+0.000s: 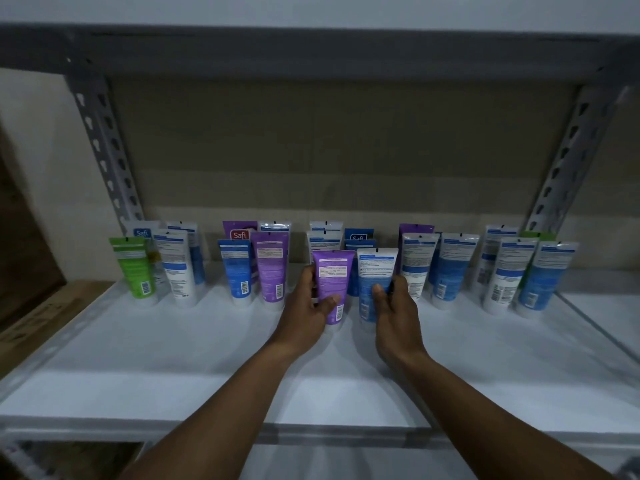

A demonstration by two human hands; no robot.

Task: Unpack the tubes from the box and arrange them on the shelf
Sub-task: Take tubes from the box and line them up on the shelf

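Observation:
A purple tube [333,277] stands cap-down on the white shelf [207,358], gripped by my left hand [306,306] with the thumb across its front. Right beside it stands a blue-and-white tube [372,271], held by my right hand [394,310], thumb on its front and fingers round its right side. Both tubes stand just in front of the row of several upright tubes, among them a green tube [133,268] at the left end and a blue tube [540,278] at the right. The box is out of view.
Grey slotted metal uprights [104,150] frame the shelf at both sides, with a grey beam overhead. Brown cardboard [329,150] backs the shelf. A cardboard box [38,306] lies to the left of the shelf. The shelf's front edge [311,434] runs below my forearms.

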